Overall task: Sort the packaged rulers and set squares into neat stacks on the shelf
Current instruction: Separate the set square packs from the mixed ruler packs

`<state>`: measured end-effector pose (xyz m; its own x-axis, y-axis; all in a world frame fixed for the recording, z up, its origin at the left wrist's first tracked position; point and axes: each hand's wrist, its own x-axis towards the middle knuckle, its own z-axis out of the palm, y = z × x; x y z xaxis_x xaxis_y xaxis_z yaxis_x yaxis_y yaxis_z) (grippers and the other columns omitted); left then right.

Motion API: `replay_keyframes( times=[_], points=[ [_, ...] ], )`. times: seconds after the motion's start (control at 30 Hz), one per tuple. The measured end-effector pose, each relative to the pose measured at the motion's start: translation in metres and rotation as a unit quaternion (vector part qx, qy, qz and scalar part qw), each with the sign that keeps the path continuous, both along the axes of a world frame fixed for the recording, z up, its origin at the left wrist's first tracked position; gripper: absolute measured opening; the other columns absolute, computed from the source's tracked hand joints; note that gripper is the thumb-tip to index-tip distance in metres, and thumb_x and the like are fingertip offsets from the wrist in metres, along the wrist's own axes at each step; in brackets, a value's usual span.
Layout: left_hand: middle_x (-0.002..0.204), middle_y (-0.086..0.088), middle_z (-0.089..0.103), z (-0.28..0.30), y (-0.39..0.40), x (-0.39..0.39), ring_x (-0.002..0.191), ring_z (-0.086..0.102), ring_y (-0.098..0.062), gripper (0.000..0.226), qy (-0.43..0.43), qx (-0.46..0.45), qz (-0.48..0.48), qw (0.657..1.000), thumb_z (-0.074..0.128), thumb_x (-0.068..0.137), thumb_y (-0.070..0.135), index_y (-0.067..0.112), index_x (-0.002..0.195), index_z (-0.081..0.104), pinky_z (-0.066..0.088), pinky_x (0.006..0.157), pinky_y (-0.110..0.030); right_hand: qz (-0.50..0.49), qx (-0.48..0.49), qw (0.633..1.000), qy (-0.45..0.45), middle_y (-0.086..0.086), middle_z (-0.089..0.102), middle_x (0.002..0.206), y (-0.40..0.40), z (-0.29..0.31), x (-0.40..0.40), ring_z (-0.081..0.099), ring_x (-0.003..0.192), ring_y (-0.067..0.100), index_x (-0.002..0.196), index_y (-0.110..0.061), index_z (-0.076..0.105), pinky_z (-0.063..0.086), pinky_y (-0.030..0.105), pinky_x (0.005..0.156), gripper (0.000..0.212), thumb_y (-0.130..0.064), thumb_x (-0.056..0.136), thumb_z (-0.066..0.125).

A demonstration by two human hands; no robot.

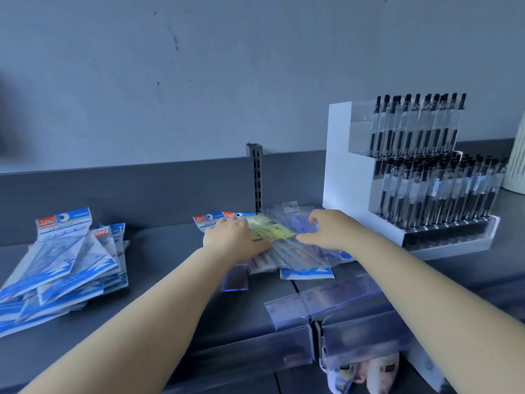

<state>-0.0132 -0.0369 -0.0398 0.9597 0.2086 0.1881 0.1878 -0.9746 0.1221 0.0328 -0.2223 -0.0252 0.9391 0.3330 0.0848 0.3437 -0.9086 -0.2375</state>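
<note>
Mid-sort on the shelf (176, 268): our left hand (231, 236) presses flat and our right hand (326, 230) curls over the loose ruler packets (287, 251) beneath them; squaring comes next.

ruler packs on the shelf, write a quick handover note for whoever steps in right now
Left hand: flat on the mixed pile at shelf centre, fingers over a yellow-green pack.
Right hand: fingers curled on the pile's clear sleeves.
Done: blue set-square packs are gathered at the left, but loosely fanned.
Left: split the centre pile by type, then square up every stack. Pen display stands at the right.
</note>
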Motion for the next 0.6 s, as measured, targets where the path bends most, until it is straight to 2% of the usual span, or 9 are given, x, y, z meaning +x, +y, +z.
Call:
replay_keyframes(
  times=[0.1, 0.17, 0.23, 0.27, 0.33, 0.4, 0.43, 0.5, 0.6],
  points=[
    [0.099, 0.000, 0.055, -0.003, 0.009, 0.006, 0.113, 0.046, -0.024, 0.069, 0.015, -0.040, 0.045, 0.998, 0.050, 0.071, 0.077, 0.015, 0.101, 0.052, 0.042, 0.078, -0.033, -0.006, -0.025, 1.000, -0.007, 0.001, 0.053, 0.128, 0.007, -0.002, 0.005, 0.044, 0.122, 0.024, 0.126, -0.018, 0.051, 0.038, 0.034, 0.092, 0.074, -0.072, 0.076, 0.050],
    [0.090, 0.002, 0.052, -0.003, 0.012, 0.008, 0.105, 0.046, -0.023, 0.060, 0.022, -0.057, 0.053, 0.997, 0.052, 0.071, 0.075, 0.017, 0.083, 0.046, 0.039, 0.073, -0.030, 0.021, -0.016, 0.999, -0.020, 0.000, 0.051, 0.125, 0.017, -0.002, 0.006, 0.039, 0.123, 0.025, 0.123, -0.020, 0.055, 0.035, 0.035, 0.090, 0.073, -0.074, 0.074, 0.050],
    [0.090, 0.001, 0.051, 0.000, 0.015, 0.009, 0.099, 0.044, -0.022, 0.055, 0.027, -0.063, 0.063, 0.996, 0.054, 0.073, 0.072, 0.018, 0.077, 0.043, 0.037, 0.073, -0.029, 0.054, -0.035, 0.998, 0.007, 0.001, 0.052, 0.121, 0.029, 0.001, 0.007, 0.040, 0.120, 0.025, 0.115, -0.015, 0.058, 0.036, 0.034, 0.086, 0.069, -0.072, 0.075, 0.052],
    [0.091, 0.001, 0.050, 0.001, 0.017, 0.009, 0.100, 0.044, -0.023, 0.053, 0.031, -0.068, 0.069, 0.995, 0.054, 0.075, 0.069, 0.017, 0.078, 0.044, 0.037, 0.075, -0.029, 0.061, -0.051, 0.996, 0.028, 0.003, 0.054, 0.115, 0.036, 0.002, 0.008, 0.043, 0.115, 0.026, 0.106, -0.013, 0.058, 0.038, 0.034, 0.083, 0.065, -0.070, 0.075, 0.053],
    [0.088, -0.002, 0.047, 0.001, 0.023, 0.010, 0.103, 0.046, -0.026, 0.049, 0.045, -0.090, 0.079, 0.992, 0.058, 0.077, 0.062, 0.016, 0.073, 0.042, 0.041, 0.081, -0.033, 0.058, -0.061, 0.995, 0.054, 0.005, 0.052, 0.090, 0.046, 0.002, 0.011, 0.045, 0.092, 0.025, 0.076, -0.013, 0.050, 0.036, 0.031, 0.067, 0.055, -0.067, 0.076, 0.056],
    [0.082, -0.011, 0.045, 0.003, 0.027, 0.010, 0.093, 0.049, -0.027, 0.053, 0.062, -0.121, 0.083, 0.987, 0.063, 0.065, 0.062, 0.016, 0.061, 0.036, 0.045, 0.081, -0.034, 0.047, -0.036, 0.995, 0.078, 0.001, 0.039, 0.068, 0.054, 0.003, 0.013, 0.040, 0.066, 0.019, 0.062, -0.014, 0.035, 0.028, 0.028, 0.052, 0.056, -0.061, 0.076, 0.061],
    [0.077, -0.013, 0.045, 0.005, 0.028, 0.009, 0.084, 0.049, -0.027, 0.052, 0.066, -0.139, 0.086, 0.984, 0.061, 0.056, 0.061, 0.017, 0.058, 0.034, 0.045, 0.072, -0.032, 0.039, -0.017, 0.995, 0.094, 0.000, 0.037, 0.065, 0.056, 0.003, 0.014, 0.038, 0.059, 0.016, 0.061, -0.014, 0.034, 0.027, 0.028, 0.050, 0.056, -0.057, 0.076, 0.065],
    [0.065, -0.002, 0.038, 0.007, 0.031, 0.007, 0.068, 0.041, -0.019, 0.046, 0.066, -0.171, 0.088, 0.979, 0.062, 0.051, 0.054, 0.016, 0.058, 0.035, 0.031, 0.052, -0.025, 0.030, 0.021, 0.992, 0.121, 0.002, 0.041, 0.066, 0.059, 0.004, 0.017, 0.042, 0.059, 0.016, 0.063, -0.011, 0.039, 0.032, 0.028, 0.053, 0.053, -0.052, 0.074, 0.070],
    [0.069, 0.006, 0.036, 0.006, 0.040, 0.008, 0.068, 0.038, -0.014, 0.040, 0.052, -0.202, 0.087, 0.974, 0.074, 0.063, 0.042, 0.020, 0.070, 0.041, 0.027, 0.053, -0.022, 0.027, 0.057, 0.991, 0.117, 0.008, 0.060, 0.094, 0.059, 0.003, 0.019, 0.059, 0.088, 0.024, 0.095, -0.004, 0.060, 0.047, 0.031, 0.075, 0.056, -0.051, 0.067, 0.076]
  ],
)
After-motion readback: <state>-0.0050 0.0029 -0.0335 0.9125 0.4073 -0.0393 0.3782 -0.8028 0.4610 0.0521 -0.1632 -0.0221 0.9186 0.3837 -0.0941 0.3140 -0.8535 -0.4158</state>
